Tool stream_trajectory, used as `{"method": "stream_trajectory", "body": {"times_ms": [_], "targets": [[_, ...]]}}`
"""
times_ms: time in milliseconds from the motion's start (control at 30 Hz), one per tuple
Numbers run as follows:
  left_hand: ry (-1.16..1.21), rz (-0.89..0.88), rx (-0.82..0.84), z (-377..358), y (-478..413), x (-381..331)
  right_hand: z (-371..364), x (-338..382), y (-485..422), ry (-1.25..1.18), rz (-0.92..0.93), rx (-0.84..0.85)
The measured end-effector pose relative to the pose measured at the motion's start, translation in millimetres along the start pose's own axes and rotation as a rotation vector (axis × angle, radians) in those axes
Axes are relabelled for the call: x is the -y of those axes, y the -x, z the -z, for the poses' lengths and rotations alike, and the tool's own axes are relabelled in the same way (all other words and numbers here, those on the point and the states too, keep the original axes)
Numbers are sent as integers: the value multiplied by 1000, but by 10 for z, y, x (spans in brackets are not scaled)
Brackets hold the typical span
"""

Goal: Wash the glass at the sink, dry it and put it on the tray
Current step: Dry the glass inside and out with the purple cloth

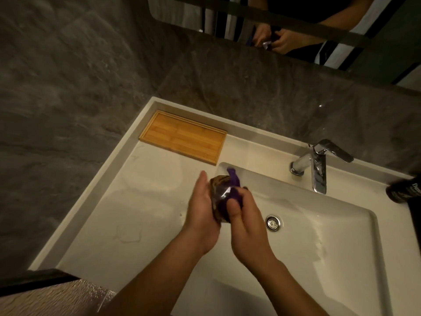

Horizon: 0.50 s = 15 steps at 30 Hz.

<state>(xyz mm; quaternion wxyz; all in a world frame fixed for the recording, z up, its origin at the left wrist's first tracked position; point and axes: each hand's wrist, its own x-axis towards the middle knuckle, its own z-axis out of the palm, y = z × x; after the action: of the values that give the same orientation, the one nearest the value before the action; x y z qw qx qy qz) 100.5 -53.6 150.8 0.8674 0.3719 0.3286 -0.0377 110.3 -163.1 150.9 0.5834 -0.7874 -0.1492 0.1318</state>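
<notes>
Left hand (201,208) holds glass (219,190) over sink (319,224) edge, right hand (245,213) presses purple cloth (232,188) on it; wet glass could slip from grip and crack against basin, tray (182,137) beyond.

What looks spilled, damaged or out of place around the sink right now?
Only some water on the counter left of the basin: a shallow puddle and a few drops. The glass, held in the left hand while the right hand works a purple cloth in it, looks intact. The bamboo tray sits square.
</notes>
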Motion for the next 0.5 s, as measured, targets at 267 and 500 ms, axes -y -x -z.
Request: {"method": "stream_trajectory", "body": {"times_ms": [267,500], "targets": [[-128,-77,-229,-91,8,86,-46,-61,119,4,8,63],[-391,-524,-54,-15,42,201,90,157,-79,-175,-179,56]]}}
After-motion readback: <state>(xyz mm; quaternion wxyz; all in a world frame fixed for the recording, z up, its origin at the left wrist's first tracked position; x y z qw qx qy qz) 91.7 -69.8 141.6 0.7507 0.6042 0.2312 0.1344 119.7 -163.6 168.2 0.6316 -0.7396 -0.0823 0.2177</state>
